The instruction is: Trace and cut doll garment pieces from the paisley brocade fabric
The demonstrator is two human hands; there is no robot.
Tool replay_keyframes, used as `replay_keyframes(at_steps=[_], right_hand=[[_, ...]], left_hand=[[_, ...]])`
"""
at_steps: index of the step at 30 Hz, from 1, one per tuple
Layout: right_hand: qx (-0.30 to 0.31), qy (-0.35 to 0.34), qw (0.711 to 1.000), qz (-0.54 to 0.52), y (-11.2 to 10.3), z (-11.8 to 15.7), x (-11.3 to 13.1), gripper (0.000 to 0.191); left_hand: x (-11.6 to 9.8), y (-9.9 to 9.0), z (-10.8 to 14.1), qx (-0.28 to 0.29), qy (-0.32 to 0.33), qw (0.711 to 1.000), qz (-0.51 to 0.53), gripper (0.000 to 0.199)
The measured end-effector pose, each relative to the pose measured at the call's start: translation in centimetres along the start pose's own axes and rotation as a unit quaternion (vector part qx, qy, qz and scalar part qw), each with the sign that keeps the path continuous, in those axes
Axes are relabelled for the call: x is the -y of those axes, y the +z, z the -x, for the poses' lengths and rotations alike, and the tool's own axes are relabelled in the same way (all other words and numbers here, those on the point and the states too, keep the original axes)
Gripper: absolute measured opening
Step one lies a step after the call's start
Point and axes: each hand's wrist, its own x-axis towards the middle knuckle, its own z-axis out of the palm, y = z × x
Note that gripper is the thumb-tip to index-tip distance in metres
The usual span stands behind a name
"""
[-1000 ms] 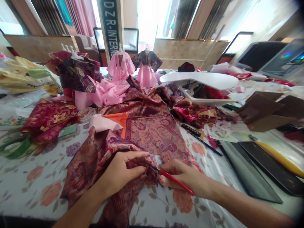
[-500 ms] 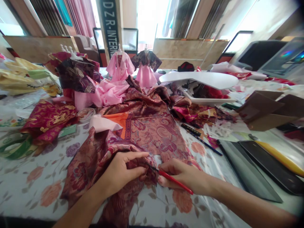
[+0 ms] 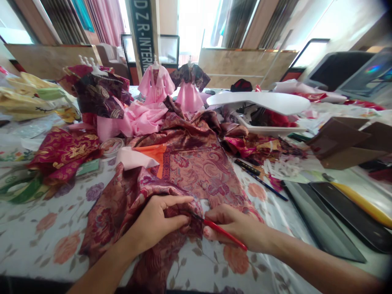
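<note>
Handwork on patterned cloth: under way, not finished

The patterned cloth point(image 3: 202, 167) is lying across the middle of the table point(image 3: 211, 273), its far part spreading flat and its near part bunching in folds. The left hand point(image 3: 163, 218) is gripping a near fold, with thumb and forefinger sitting on either side of gathered fabric. The right hand point(image 3: 234, 224) is closing firmly around a red-handled tool point(image 3: 225, 234), whose dark tip is meeting the cloth beside the left fingertips. Folds and fingers are partly hiding that tip, so whether it is cutting, piercing or merely touching cannot be told.

On progress: the cloth is already being held and the tool is already in position, which is suggesting work in mid-course. The flat part is showing a stepped near edge. No completed piece is lying beside the hands, so the remainder is appearing considerable, though its extent is not showing.

Orange cloth point(image 3: 154, 153) and a pale pink piece point(image 3: 134, 158) are overlapping the left side. Pens point(image 3: 246, 166) and fabric scraps point(image 3: 257, 146) are crowding the right. Farther out, a tape roll point(image 3: 23, 188), a cardboard box point(image 3: 339, 143) and dressed dolls point(image 3: 156, 85) are standing or lying around. The bunched folds themselves are forming the chief obstruction at the tip.
</note>
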Motion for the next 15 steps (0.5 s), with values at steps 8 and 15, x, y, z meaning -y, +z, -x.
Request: replay_keyframes(at_steps=[8,15], right_hand=[[-0.024,0.003,0.999,-0.024,-0.26,0.42,-0.4,0.057],[-0.037,-0.004,0.999,-0.031,-0.64,0.94,0.24,0.053]], left_hand=[[0.41,-0.2,-0.16,-0.03,0.046,0.999,0.0,0.033],[0.55,-0.33,-0.1,-0.059,0.062,0.996,0.023,0.025]])
